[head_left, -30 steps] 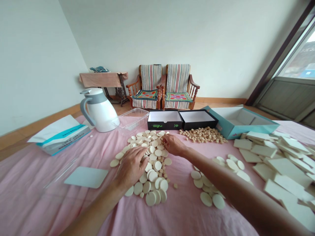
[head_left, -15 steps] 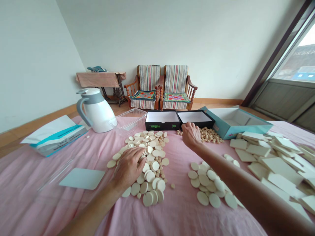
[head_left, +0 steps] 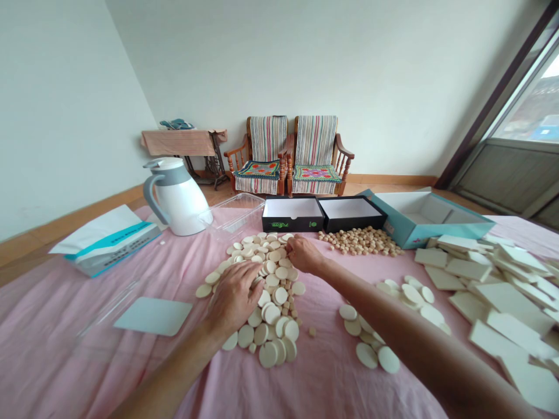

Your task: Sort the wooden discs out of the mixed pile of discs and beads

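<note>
My left hand (head_left: 236, 294) lies palm down over the left side of a heap of round wooden discs (head_left: 271, 314), thumb apart from the fingers; its fingertips are partly hidden. At the upper right edge of that heap, my right hand (head_left: 304, 255) has its fingers bent and pinched together. Whatever is between those fingertips is hidden. Small wooden cubes (head_left: 290, 297) are mixed in along the heap's right side. One loose cube (head_left: 312, 331) sits apart on the pink cloth (head_left: 323, 372). A separate pile of small wooden cubes (head_left: 362, 241) lies beyond my right forearm.
Two black boxes (head_left: 293, 224) (head_left: 353, 223) stand behind the piles, beside a light-blue box (head_left: 445, 227). Square wooden boards (head_left: 502, 291) and more discs (head_left: 413, 294) lie right. Left are a white jug (head_left: 183, 203), clear tray (head_left: 238, 212), white-blue packet (head_left: 113, 244) and pale card (head_left: 152, 316).
My right hand has moved left from the cube pile by the black box to the disc heap. My left hand stays on the discs. The view has shifted slightly.
</note>
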`<state>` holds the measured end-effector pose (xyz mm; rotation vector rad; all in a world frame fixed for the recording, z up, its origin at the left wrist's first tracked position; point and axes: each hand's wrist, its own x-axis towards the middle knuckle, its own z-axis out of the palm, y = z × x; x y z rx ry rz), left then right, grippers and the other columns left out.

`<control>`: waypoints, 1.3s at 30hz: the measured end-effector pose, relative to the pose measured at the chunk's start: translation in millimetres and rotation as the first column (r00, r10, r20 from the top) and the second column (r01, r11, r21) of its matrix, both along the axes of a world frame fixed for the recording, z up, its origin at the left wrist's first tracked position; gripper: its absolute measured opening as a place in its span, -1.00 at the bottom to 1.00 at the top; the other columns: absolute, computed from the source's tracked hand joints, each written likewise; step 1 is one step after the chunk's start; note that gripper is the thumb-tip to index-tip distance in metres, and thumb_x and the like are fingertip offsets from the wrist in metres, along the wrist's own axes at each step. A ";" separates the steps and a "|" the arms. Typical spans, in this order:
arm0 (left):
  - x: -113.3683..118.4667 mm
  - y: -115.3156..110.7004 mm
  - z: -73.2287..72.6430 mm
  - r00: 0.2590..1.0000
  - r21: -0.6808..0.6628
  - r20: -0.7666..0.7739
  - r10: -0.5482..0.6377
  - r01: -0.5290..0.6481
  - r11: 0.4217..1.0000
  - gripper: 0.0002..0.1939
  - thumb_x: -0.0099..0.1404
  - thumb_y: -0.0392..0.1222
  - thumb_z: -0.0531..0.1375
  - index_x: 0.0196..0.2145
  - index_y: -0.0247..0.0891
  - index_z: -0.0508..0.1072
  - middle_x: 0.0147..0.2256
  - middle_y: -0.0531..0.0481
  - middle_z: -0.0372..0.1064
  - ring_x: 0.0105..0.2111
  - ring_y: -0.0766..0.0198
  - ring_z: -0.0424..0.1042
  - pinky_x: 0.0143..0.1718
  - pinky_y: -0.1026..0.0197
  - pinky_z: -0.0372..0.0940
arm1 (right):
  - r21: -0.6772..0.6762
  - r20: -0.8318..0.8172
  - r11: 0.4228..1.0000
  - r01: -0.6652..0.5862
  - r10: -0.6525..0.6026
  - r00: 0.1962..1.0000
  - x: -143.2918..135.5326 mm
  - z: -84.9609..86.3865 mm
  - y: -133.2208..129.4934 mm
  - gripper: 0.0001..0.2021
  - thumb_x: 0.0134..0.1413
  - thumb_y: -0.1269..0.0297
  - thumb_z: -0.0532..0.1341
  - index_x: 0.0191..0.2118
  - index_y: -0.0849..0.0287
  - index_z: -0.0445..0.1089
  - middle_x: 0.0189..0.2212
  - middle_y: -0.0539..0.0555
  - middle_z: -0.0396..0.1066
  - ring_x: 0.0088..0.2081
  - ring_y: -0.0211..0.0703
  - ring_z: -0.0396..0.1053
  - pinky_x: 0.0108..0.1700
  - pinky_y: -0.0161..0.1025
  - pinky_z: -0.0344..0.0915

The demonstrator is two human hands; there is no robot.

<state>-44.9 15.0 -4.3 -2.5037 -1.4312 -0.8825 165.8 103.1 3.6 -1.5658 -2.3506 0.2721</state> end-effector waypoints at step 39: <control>0.7 -1.8 1.2 1.000 0.001 0.004 -0.008 0.008 1.000 -0.68 0.27 -0.26 0.08 -0.01 -0.23 0.38 -0.04 -0.10 0.41 0.00 0.10 0.35 0.07 -0.03 0.24 | 0.064 0.010 0.981 0.186 -0.187 0.982 29.5 2.2 24.0 -0.65 0.00 0.38 0.11 -0.03 0.25 0.32 -0.15 0.22 0.38 -0.13 -0.06 0.35 -0.15 -0.26 0.18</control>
